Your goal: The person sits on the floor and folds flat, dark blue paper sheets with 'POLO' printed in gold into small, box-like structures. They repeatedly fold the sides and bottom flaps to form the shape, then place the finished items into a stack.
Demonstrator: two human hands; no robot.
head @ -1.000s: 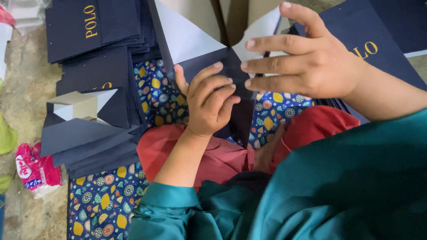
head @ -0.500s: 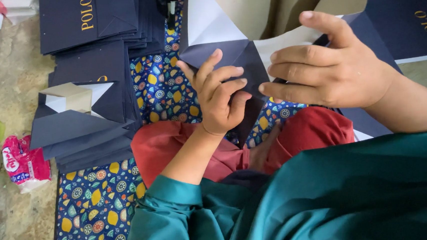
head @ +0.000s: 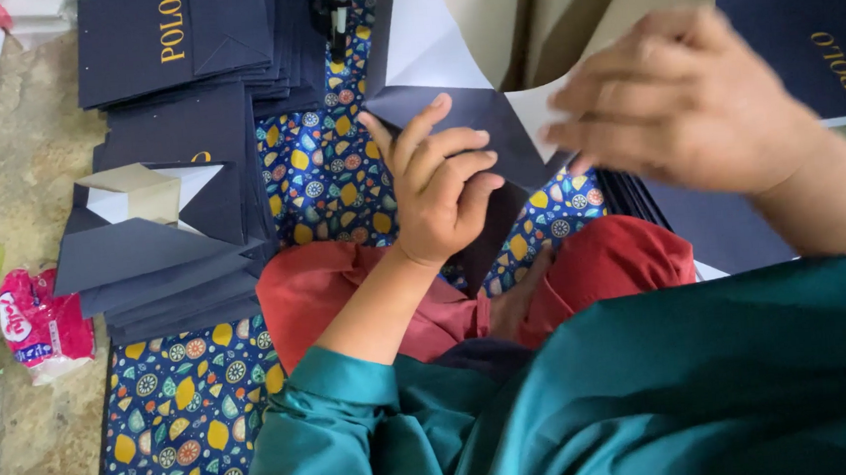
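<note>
Navy paper sheet (head: 454,116) folding: my left hand (head: 440,192) pins it, fingers curled; right hand (head: 691,100) pinches its white flap; creasing next, I judge.

We see a rough stone floor (head: 30,434) under a patterned blue mat (head: 178,423) (leaf and fruit motifs), evenly lit.

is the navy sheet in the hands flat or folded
Folded in part: the navy sheet shows a triangular flap turned over, white underside exposed, with the left hand and right hand on it.
</note>
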